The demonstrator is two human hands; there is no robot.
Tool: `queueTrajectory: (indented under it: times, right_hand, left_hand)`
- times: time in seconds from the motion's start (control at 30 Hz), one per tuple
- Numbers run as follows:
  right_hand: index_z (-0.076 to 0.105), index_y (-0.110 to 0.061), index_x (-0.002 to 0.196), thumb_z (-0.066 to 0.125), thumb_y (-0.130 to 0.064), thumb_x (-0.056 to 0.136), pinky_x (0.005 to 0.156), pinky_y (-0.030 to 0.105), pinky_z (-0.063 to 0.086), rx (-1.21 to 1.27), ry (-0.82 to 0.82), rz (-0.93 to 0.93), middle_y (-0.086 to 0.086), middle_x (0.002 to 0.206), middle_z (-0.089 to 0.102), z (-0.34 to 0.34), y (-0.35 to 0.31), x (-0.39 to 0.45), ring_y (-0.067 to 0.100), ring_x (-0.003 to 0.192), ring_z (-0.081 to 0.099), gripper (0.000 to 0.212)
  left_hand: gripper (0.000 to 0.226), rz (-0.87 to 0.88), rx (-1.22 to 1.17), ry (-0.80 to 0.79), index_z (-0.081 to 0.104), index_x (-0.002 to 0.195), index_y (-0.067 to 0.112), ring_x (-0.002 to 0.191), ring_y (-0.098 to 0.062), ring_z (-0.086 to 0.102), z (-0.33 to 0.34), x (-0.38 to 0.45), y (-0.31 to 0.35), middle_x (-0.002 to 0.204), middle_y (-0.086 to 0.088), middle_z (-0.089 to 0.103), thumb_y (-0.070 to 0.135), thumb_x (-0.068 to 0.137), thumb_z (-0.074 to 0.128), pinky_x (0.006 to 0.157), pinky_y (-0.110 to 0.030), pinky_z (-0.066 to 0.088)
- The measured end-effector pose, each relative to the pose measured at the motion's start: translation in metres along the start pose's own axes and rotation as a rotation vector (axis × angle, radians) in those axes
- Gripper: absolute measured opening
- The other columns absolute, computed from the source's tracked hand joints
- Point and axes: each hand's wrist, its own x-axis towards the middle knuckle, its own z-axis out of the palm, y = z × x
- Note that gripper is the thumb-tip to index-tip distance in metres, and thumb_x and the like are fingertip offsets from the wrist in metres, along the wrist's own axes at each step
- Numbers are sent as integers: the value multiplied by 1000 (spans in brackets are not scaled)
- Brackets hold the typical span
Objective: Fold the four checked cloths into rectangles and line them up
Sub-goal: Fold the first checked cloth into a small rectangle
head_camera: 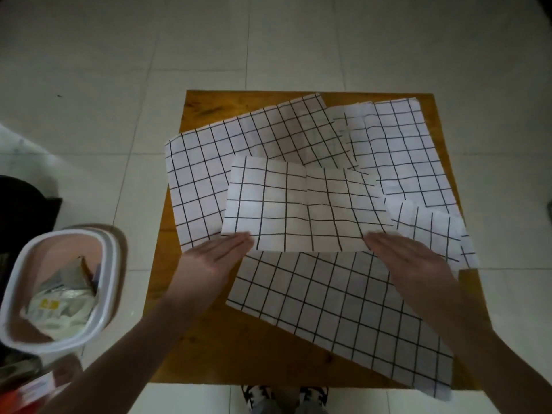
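Four white cloths with black checks lie on a small wooden table (167, 279). One cloth (301, 204) in the middle, creased down its centre, is raised above the others. My left hand (221, 258) holds its near left corner and my right hand (409, 258) holds its near right corner, the fingers of both stretched out along the edge. A flat cloth (343, 312) lies slanted at the table's near side. Another (239, 150) is spread at the back left, and another (400, 150) at the back right, rumpled near the right edge.
A white plastic tub (59, 288) holding packets stands on the floor left of the table, with dark things beside it. Pale floor tiles (268, 40) surround the table. My patterned shoes (283, 395) show below the near edge.
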Motion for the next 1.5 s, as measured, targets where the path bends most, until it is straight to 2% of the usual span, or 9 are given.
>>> queueTrajectory:
  times: [0.07,0.17,0.4,0.47,0.57,0.7,0.83,1.2,1.5]
  right_hand:
    - [71,-2,128,64,11,84,98,49,55,-13,-44,35,15,128,72,19,-5,-17,32,114,72,46]
    - [73,-4,126,93,14,58,96,46,55,14,-173,113,13,127,73,38,-11,-40,31,114,72,73]
    - [75,-4,122,95,8,60,96,45,54,24,-236,229,15,126,73,55,-28,-67,33,113,72,66]
    - [70,-5,130,89,1,75,102,44,51,40,-247,288,14,134,68,57,-34,-71,33,120,67,58]
    - [58,-7,144,57,-13,98,115,45,37,4,-249,331,13,149,56,56,-52,-68,30,138,50,47]
    - [35,-12,160,30,-37,108,123,49,29,85,-333,313,9,167,34,65,-105,-48,28,154,32,58]
    - [19,-15,165,18,-49,112,126,48,16,109,-429,240,5,174,14,87,-152,-37,22,161,13,63]
    - [11,-15,167,13,-62,109,128,52,17,119,-520,301,3,176,1,93,-149,-52,20,162,1,74]
    - [13,-13,166,16,-62,108,128,53,16,66,-491,435,6,175,7,78,-106,-90,22,162,7,76]
  left_hand:
    - [65,-37,-11,-40,73,124,3,109,-31,74,14,-15,5,128,-15,72,-14,63,82,84,-50,63]
    - [80,-90,-23,-111,73,125,4,111,-31,73,33,-36,11,131,-15,70,-19,50,89,84,-46,63]
    - [91,-199,-47,-269,71,128,10,115,-29,72,60,-66,32,136,-12,68,-14,44,95,92,-37,53]
    - [87,-236,-17,-288,70,129,11,121,-30,68,64,-71,40,138,-11,66,-8,49,97,97,-37,46]
    - [76,-277,32,-263,62,140,10,133,-30,59,72,-75,53,145,-12,61,9,70,92,107,-42,41]
    - [59,-292,39,-250,37,157,8,152,-32,35,90,-69,81,164,-16,38,27,102,45,121,-49,38]
    - [64,-279,37,-346,17,165,10,161,-27,9,108,-59,109,174,-12,12,39,109,27,125,-49,18]
    - [71,-318,87,-444,7,167,25,162,-26,-1,117,-76,101,176,-4,-1,58,108,27,125,-65,14]
    - [72,-329,110,-434,10,167,27,162,-28,0,112,-83,90,176,-4,1,64,107,25,126,-62,15]
